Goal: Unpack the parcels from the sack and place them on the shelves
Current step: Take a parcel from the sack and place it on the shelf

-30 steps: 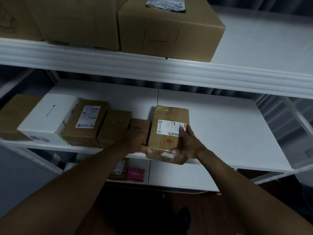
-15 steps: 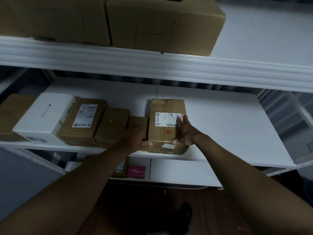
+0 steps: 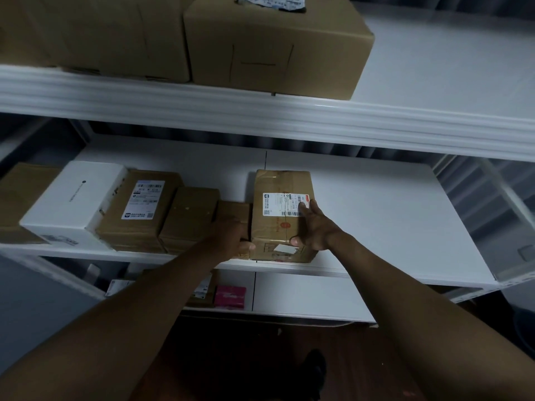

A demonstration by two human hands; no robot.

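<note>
Brown taped parcel [image 3: 282, 215] sits flat on middle shelf [image 3: 390, 227], near front edge, touching small brown box [image 3: 234, 213] on its left. Right hand [image 3: 314, 230] grips its right side: fingers over the label, thumb on front face. Left hand [image 3: 231, 238] holds the left front corner, thumb on it, other fingers hidden. White box [image 3: 72, 201] further left.

Dim where I stand, bluish cast; light falls from above onto the white shelves [image 3: 390, 215], brightest pts; my forearms [image 3: 110, 337] dark, underexposed; floor nearly black; wide-angle bends shelf edges; label text soft, unreadable.
</note>
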